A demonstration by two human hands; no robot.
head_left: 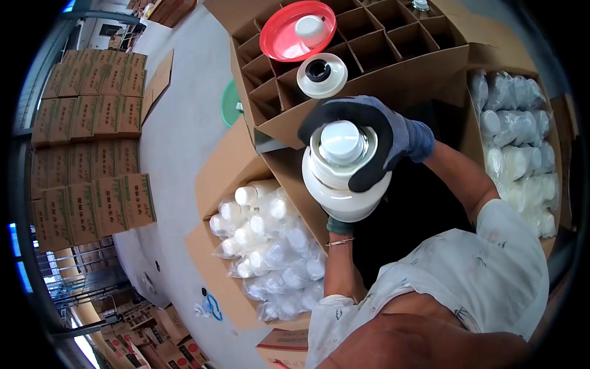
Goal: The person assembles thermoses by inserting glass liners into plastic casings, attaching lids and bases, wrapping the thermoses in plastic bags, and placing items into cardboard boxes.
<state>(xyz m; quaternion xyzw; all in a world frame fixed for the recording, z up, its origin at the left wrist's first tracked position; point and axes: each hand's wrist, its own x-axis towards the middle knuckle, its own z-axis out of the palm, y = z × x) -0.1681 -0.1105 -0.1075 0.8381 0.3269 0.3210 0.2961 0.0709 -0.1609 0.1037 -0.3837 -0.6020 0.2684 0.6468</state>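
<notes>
A large white bottle (344,194) with a white screw cap (341,142) is seen from above. My right hand (381,132), in a grey-blue glove with black fingers, wraps round its neck and shoulder. Of my left hand (340,226), only the green glove cuff shows below the bottle; its fingers are hidden behind it. Just beyond sits another white bottle (322,77) with a dark round opening. A red dish (283,34) holding a white cap (310,27) rests on a divided cardboard box (369,80).
An open carton (206,246) of plastic-wrapped white bottles (270,252) stands at the lower left of the divided box. Another carton (547,246) with wrapped white items (516,160) is at the right. Stacked brown boxes (89,160) stand far left; a green round item (230,104) is behind the divided box.
</notes>
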